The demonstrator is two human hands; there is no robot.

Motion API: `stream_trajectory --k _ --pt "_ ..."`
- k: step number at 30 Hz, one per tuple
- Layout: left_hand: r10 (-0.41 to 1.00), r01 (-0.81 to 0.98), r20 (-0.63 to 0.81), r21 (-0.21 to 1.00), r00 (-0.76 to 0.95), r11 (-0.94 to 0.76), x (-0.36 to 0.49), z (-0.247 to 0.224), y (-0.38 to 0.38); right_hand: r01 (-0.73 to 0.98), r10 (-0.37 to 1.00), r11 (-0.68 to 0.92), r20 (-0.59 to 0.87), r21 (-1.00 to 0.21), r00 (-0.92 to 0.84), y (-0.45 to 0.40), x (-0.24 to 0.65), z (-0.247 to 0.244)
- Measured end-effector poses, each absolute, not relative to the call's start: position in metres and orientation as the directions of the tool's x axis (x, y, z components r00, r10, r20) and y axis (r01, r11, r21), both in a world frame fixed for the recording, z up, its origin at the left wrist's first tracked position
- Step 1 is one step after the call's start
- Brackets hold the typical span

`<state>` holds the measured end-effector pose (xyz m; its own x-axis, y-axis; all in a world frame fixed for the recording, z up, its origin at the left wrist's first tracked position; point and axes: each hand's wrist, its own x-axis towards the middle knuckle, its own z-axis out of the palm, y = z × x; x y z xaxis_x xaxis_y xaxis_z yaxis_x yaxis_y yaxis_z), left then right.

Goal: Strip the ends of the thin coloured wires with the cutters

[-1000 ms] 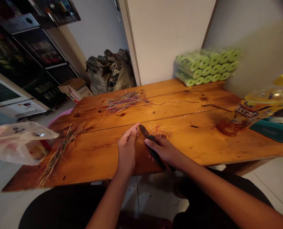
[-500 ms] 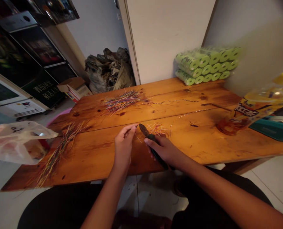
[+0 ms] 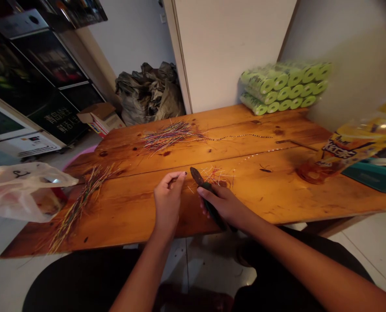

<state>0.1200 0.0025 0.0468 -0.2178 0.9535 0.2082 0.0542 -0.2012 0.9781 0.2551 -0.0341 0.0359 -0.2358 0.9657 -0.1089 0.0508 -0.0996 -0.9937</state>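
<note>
My right hand is wrapped around the dark green handles of a pair of pliers, its dark jaws pointing up and left. Just left of the jaws, my left hand pinches something tiny and dark at the fingertips, too small to name. The fingertips and the jaws are a short gap apart. Behind the pliers lies a small scatter of thin cut wires, red and white. A bundle of coloured wires rests farther back, and another wire bundle lies at the table's left.
On the wooden table stand a tilted-looking drink bottle and a teal tape dispenser at right. Green-wrapped rolls are stacked at the back. A white plastic bag sits at left. Thin beaded-looking strands run across the back.
My left hand has shifted slightly left, away from the pliers' jaws, widening the gap a little. My right hand holds the pliers almost still.
</note>
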Motion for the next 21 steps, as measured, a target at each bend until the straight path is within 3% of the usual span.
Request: stream_trajectory --k 9,11,13,16,21 --pt "0.959 0.042 0.211 0.977 -0.191 -0.207 0.119 0.044 -0.002 0.053 0.965 -0.125 -0.134 -0.991 -0.223 -0.032 0.255 0.037" --pt "0.988 -0.019 0.136 0.990 -0.075 -0.138 0.120 0.041 -0.012 0.092 0.966 -0.118 -0.136 -0.989 -0.219 -0.032 0.255 0.037" --pt "0.989 -0.072 0.015 0.997 0.150 -0.004 0.124 0.037 -0.025 0.162 0.973 -0.081 -0.114 -0.983 -0.202 -0.031 0.256 0.038" --pt "0.887 -0.079 -0.078 0.989 0.456 0.128 0.134 0.027 -0.044 0.297 0.991 -0.005 -0.044 -0.955 -0.124 -0.030 0.256 0.037" --pt "0.882 -0.053 -0.076 0.992 0.465 0.114 0.149 0.016 -0.050 0.315 0.996 -0.075 -0.089 -0.946 -0.029 -0.027 0.257 0.033"
